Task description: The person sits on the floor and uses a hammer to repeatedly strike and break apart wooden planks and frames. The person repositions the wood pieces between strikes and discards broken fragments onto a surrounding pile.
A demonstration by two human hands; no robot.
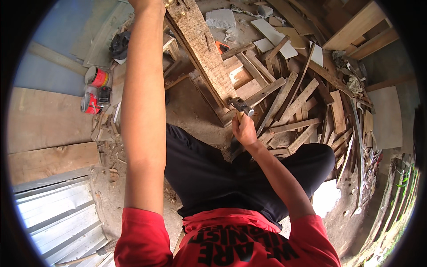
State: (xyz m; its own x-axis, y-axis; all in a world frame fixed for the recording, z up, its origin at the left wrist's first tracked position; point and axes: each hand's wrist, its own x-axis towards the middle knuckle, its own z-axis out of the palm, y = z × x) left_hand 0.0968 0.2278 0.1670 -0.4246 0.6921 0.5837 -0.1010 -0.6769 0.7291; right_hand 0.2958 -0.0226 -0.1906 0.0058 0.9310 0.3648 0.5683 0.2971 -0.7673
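Observation:
A claw hammer [241, 107] is in my right hand [244, 132], which is closed around its wooden handle. The hammer's metal head is over the near end of a rough, worn wooden plank [202, 49]; whether the two touch I cannot tell. That plank slants from the top edge of the view down to the middle, with dark slots or gouges in its face. My left arm stretches far forward beside it. Only the wrist and the base of my left hand [146, 3] show at the top edge, close to the plank's far part; the fingers are out of sight.
Beneath the plank stands a low wooden structure [209, 95]. A large heap of loose wood strips [298, 102] fills the right side. Paint cans [97, 77] and a black plastic bag [119, 45] sit on the left. Corrugated metal sheeting [62, 218] lies at lower left.

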